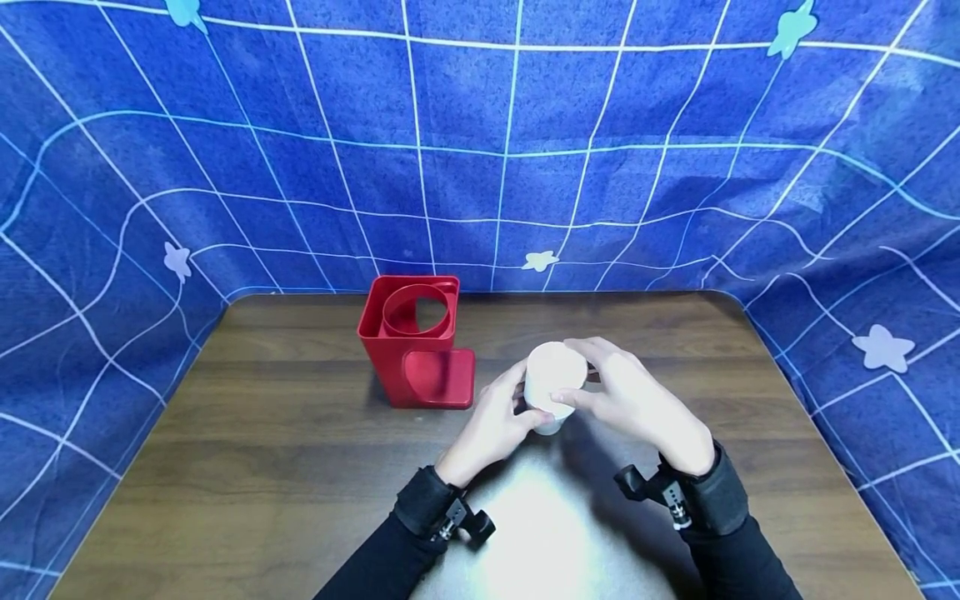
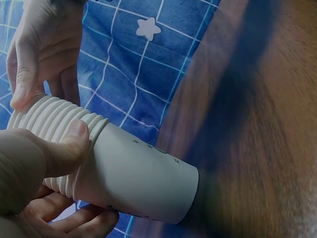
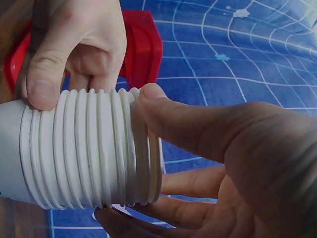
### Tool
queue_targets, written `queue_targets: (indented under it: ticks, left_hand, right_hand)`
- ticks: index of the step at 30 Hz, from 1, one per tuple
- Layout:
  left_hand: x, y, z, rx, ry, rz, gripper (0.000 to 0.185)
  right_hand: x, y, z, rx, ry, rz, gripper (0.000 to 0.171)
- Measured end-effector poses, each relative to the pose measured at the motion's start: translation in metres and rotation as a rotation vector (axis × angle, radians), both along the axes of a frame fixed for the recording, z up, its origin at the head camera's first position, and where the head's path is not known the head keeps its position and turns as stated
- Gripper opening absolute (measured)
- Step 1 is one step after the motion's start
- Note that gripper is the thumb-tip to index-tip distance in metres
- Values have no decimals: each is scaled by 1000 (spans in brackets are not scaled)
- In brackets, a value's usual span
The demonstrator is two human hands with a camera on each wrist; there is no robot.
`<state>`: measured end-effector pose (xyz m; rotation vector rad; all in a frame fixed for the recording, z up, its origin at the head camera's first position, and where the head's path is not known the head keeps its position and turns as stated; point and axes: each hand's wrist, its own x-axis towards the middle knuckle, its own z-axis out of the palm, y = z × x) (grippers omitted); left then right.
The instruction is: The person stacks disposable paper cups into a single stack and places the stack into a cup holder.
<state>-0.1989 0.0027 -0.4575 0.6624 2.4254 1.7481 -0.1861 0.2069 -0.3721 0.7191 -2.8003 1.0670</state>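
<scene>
A stack of nested white paper cups (image 1: 553,368) is between my two hands over the middle of the table. In the left wrist view, its many rolled rims lie close together above the smooth side of the lowest cup (image 2: 138,173). My left hand (image 1: 495,421) grips the stack around the lower rims, with the thumb across them. At the top end, my right hand (image 1: 637,396) holds the uppermost rims (image 3: 143,148) between thumb and fingers. Whether the stack's bottom touches the table cannot be told.
A red plastic holder (image 1: 386,367) with a round ring in its top (image 1: 387,315) and a flat red part (image 1: 442,379) at its front stands left of my hands. The wooden table (image 1: 262,467) meets a blue grid-patterned cloth (image 1: 465,183) at the back and sides.
</scene>
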Motion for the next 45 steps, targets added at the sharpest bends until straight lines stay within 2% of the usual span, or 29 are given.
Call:
queue_targets:
  ticks: [7, 13, 17, 22, 26, 31, 35, 39, 45]
  left_hand:
    - [-3, 8, 2, -25, 20, 6, 75]
    - [-4, 12, 2, -41, 34, 7, 76]
    - [-3, 10, 2, -41, 28, 0, 79]
    - [2, 7, 2, -81, 56, 15, 87]
    - [10, 5, 6, -141, 86, 67, 94]
    - [25, -2, 24, -218, 138, 124, 94]
    - [37, -12, 43, -259, 186, 109, 89]
    - [48, -22, 60, -259, 227, 84, 87]
    - [59, -38, 82, -250, 289, 102, 82]
  right_hand:
    - [-2, 4, 1, 35, -3, -28, 58]
    - [-5, 6, -1, 23, 10, -18, 51]
    - [-5, 6, -1, 32, 17, -23, 52]
    - [-3, 5, 0, 42, -3, -43, 54]
    - [0, 5, 2, 72, -10, -59, 56]
    - [4, 4, 5, 100, 0, -58, 59]
    - [8, 3, 7, 106, 34, -60, 59]
    - [15, 1, 12, 111, 59, -72, 62]
    - [27, -3, 22, 93, 117, -67, 61]
